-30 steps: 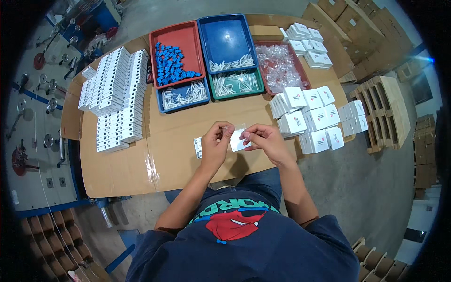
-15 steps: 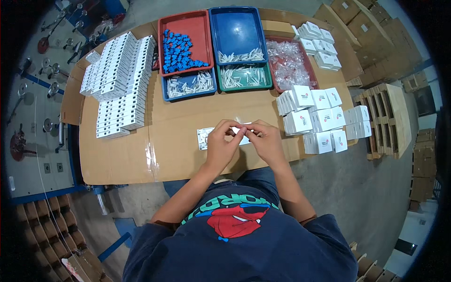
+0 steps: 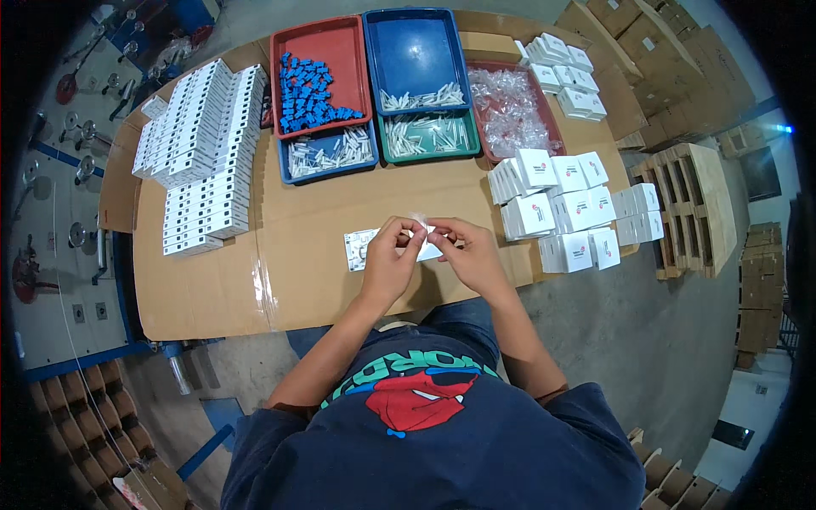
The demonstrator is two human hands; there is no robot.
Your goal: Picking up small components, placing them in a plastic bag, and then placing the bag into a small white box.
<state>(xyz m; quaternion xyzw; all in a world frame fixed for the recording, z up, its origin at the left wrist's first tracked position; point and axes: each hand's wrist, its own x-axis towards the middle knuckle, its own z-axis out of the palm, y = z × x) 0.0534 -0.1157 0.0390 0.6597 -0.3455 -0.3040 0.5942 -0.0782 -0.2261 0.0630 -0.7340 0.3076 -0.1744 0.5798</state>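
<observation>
Near the front middle of the table, my left hand [image 3: 391, 259] and my right hand [image 3: 473, 257] meet, thumbs and fingertips pinched together. Between them they grip a small clear plastic bag [image 3: 419, 218], whose thin edge shows above the fingertips. Whether anything is inside it I cannot tell. Below the hands lies a flat white piece with dark printed drawings [image 3: 356, 248], partly covered by my left hand. A plain white surface [image 3: 428, 250] shows between my hands; I cannot tell whether it belongs to the same piece.
Beyond the hands stand a red tray [image 3: 340, 51] of blue parts, blue trays [image 3: 416, 51] and a green tray [image 3: 473, 151] with white pieces, and a red tray [image 3: 557, 140] of clear bags. White box stacks [image 3: 208, 161] rise left; more white boxes [image 3: 531, 217] stand right.
My hands have drawn slightly apart, the right one tilting outward, and the clear plastic now shows above the fingertips. The whole view has shifted a little.
</observation>
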